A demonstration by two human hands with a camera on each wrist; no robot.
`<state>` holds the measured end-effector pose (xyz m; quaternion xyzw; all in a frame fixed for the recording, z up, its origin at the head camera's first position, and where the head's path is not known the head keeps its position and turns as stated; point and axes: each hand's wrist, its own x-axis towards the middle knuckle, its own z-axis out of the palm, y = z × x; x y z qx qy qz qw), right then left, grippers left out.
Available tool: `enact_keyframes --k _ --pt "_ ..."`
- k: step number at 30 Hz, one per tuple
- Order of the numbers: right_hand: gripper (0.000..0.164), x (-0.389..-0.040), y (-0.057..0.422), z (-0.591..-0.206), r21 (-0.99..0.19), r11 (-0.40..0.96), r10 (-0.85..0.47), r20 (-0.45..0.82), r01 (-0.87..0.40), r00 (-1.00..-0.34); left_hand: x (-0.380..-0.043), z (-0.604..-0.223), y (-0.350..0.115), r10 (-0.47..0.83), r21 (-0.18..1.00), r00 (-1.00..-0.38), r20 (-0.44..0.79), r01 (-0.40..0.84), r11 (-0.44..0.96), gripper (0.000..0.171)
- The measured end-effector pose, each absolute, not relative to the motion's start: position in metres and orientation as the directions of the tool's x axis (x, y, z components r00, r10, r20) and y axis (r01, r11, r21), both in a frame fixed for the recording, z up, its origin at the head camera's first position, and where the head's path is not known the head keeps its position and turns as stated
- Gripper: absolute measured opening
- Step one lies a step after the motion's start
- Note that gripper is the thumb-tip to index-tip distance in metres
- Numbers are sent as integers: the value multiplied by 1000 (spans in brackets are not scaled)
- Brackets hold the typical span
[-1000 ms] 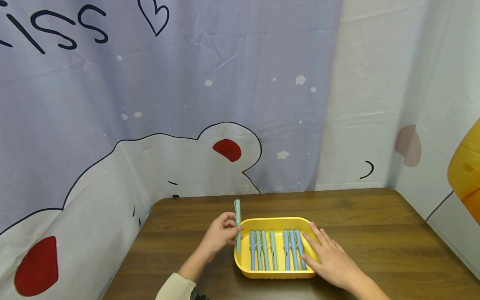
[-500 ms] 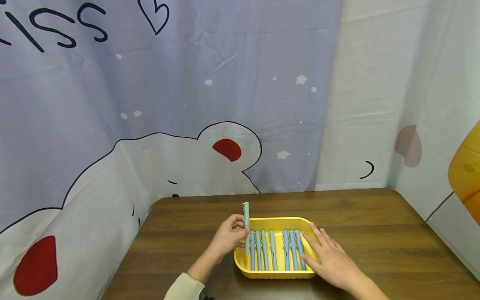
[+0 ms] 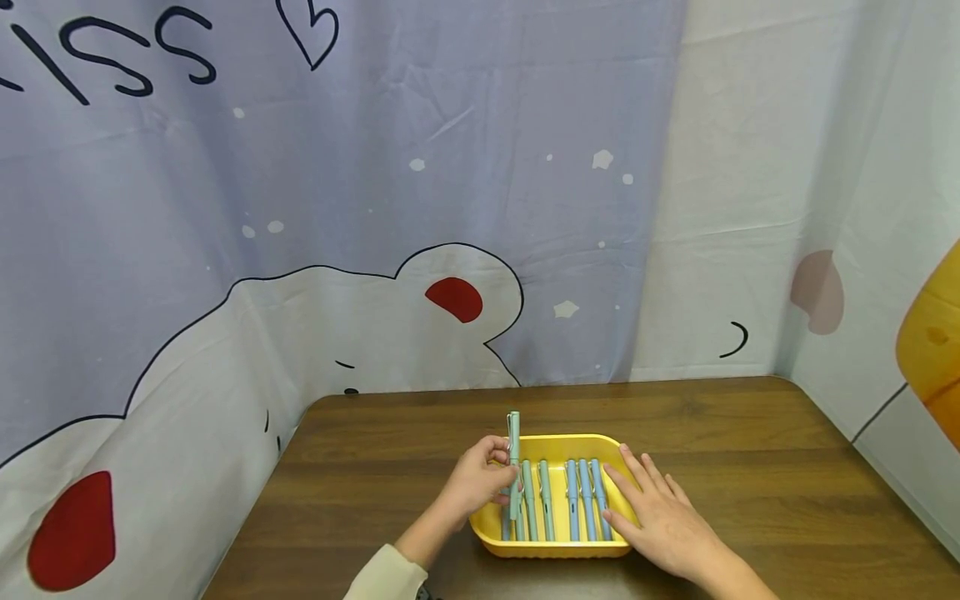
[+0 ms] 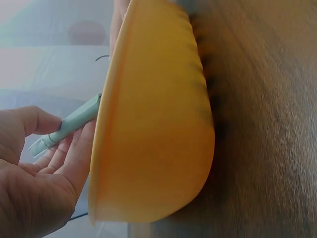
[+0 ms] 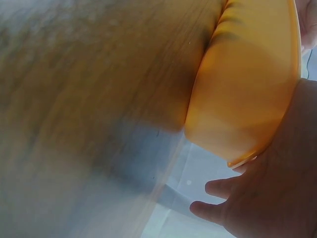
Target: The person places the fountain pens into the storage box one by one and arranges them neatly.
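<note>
My left hand (image 3: 478,479) pinches a pale green capped pen (image 3: 514,435) between thumb and fingers, its clip end pointing away from me. The pen is over the left part of a yellow plastic tray (image 3: 555,550) and overlaps pens lying there. In the left wrist view, the thumb presses the green pen (image 4: 79,120) from one side with fingers on the other, behind the tray wall (image 4: 153,114). My right hand (image 3: 663,521) rests on the tray's right rim, fingers spread and fairly straight. In the right wrist view, the right hand (image 5: 272,198) lies along the rim.
Inside the tray, green pens (image 3: 546,504) lie left of a group of blue pens (image 3: 573,500), with a gap between them. Another blue pen (image 3: 505,525) is partly hidden by the left hand. The wooden table (image 3: 750,467) meets a printed curtain (image 3: 570,250) behind it.
My left hand has carried the green pen to the right, from the tray's left edge to over the leftmost pens. The right hand and the tray have stayed put.
</note>
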<state>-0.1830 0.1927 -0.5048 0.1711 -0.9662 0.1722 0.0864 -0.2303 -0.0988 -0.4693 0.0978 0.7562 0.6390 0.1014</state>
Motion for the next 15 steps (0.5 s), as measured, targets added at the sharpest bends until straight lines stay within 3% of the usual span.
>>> enact_keyframes --k 15 --pt "63 -183 193 -506 -296 885 -296 241 -360 -924 -231 -477 -77 296 978 -954 -56 8 208 34"
